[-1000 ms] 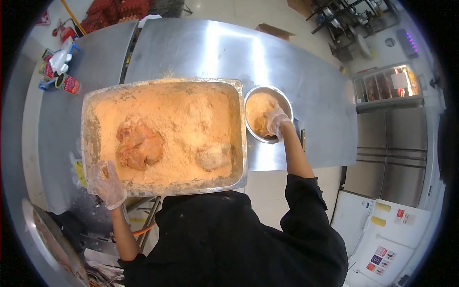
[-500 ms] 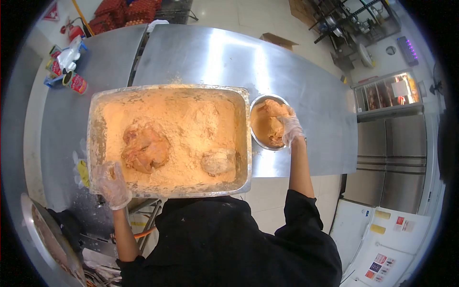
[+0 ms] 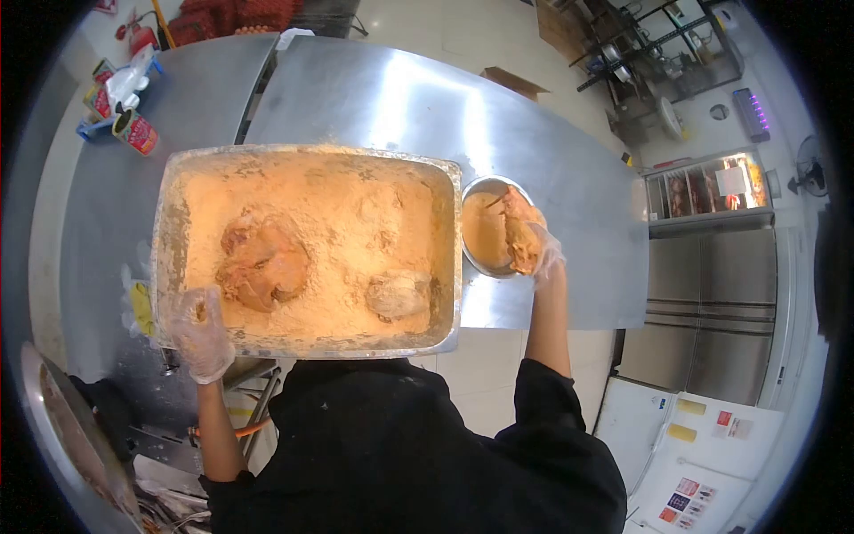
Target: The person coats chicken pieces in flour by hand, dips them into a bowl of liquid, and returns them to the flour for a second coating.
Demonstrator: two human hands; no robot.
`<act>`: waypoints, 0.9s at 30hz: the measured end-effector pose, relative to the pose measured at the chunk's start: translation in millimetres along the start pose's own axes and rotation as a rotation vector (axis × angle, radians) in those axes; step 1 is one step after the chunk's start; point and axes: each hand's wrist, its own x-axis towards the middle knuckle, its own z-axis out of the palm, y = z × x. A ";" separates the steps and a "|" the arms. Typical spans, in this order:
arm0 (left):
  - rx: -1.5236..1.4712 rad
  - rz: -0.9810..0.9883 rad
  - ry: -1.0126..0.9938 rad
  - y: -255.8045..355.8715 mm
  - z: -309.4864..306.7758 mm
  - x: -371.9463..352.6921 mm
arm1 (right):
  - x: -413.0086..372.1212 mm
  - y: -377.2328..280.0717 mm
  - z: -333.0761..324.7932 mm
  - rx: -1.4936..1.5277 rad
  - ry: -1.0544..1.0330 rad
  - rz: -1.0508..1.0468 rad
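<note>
My right hand [image 3: 547,258], in a clear plastic glove, grips a piece of raw chicken [image 3: 523,233] over the right side of a round metal bowl [image 3: 473,254] of orange-brown liquid. My gloved left hand [image 3: 202,334] has curled fingers at the near left corner of a large metal tray [image 3: 311,153]; it seems to hold the rim, and its fingertips are partly hidden. Orange-tinted flour [image 3: 329,222] fills the tray. A large chicken piece [image 3: 264,264] lies on the left of it, partly dusted. A flour-coated piece [image 3: 398,295] lies near the front right.
Tray and bowl stand side by side on a steel table [image 3: 569,205]. At the far left are a tin can [image 3: 136,132] and a blue basket [image 3: 93,129]. A yellow item [image 3: 142,307] lies left of the tray. A large round pan [image 3: 67,436] stands at lower left.
My right hand has lifted and turned the chicken at the bowl's right side, so more of the liquid shows. My left hand stays at the tray corner. The whole view has shifted slightly.
</note>
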 end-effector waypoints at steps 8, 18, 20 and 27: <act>0.059 0.215 -0.088 -23.5 0.5 2.2 | -53.4 -17.9 51.7 0.062 -0.294 -0.050; -0.017 0.243 0.007 -17.8 -11.2 3.7 | -168.2 38.8 238.3 -0.207 -0.465 0.013; 0.013 0.293 0.062 -13.0 -13.8 3.5 | -184.2 56.4 259.7 -0.397 -0.864 0.166; -0.152 0.182 0.066 -24.0 -7.5 5.3 | -212.6 94.0 292.3 -0.616 -0.998 -0.251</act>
